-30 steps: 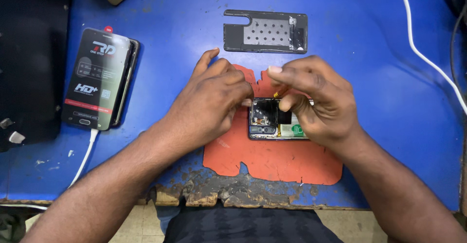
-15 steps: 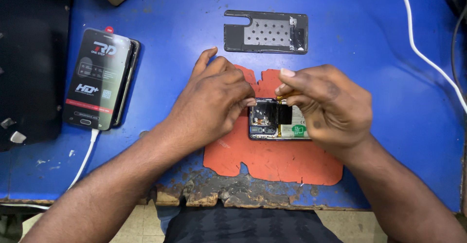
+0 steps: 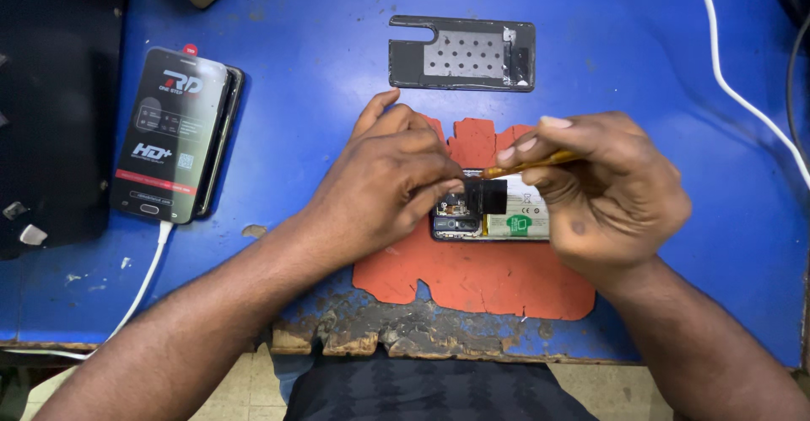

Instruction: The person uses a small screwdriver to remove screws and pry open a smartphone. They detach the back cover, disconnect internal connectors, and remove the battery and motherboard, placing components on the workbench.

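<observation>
An opened phone (image 3: 494,218) lies on an orange mat (image 3: 481,282), its battery and circuit board exposed. My left hand (image 3: 384,180) rests on the phone's left end, its fingertips pinching a small black flap (image 3: 485,196) lifted off the board. My right hand (image 3: 603,189) grips a thin yellow-orange tool (image 3: 527,165), whose tip points left toward the flap. Much of the phone is hidden under both hands.
A dark perforated phone cover plate (image 3: 462,53) lies behind the mat. At the left a black screen-protector pack (image 3: 169,134) sits on another phone with a white cable (image 3: 143,282) plugged in. A white cable (image 3: 742,92) crosses the right. The table's chipped front edge (image 3: 405,337) is near me.
My right hand has shifted right and lifted off the phone, exposing the battery. The black flap now stands up between my left fingertips.
</observation>
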